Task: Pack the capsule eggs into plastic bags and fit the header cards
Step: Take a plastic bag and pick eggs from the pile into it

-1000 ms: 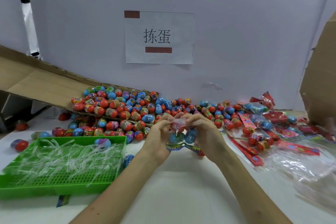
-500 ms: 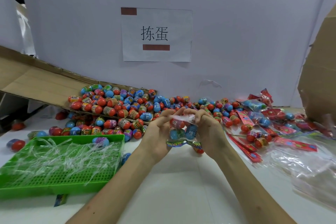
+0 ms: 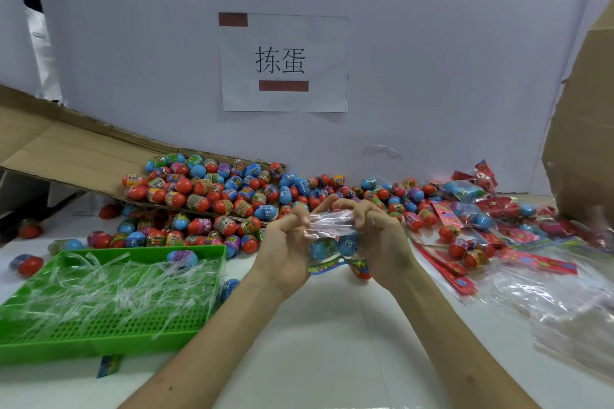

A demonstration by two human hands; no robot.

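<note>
Both my hands hold a clear plastic bag point(image 3: 330, 224) above the white table, in front of the egg pile. My left hand point(image 3: 285, 242) pinches the bag's left top edge and my right hand point(image 3: 378, 239) pinches its right top edge. Inside the bag sit blue capsule eggs point(image 3: 324, 247). A colourful header card point(image 3: 327, 267) hangs under the bag between my wrists. A big pile of red and blue capsule eggs point(image 3: 212, 196) spreads across the table behind my hands.
A green mesh tray point(image 3: 99, 325) with clear plastic strips stands at the left. Packed bags with red header cards point(image 3: 465, 232) lie at the right, beside a heap of clear bags point(image 3: 564, 309). Cardboard flaps rise at the left point(image 3: 66, 149) and right point(image 3: 584, 143).
My hands have stayed in place with the bag. The bag's top edge is now stretched flatter between my fingers.
</note>
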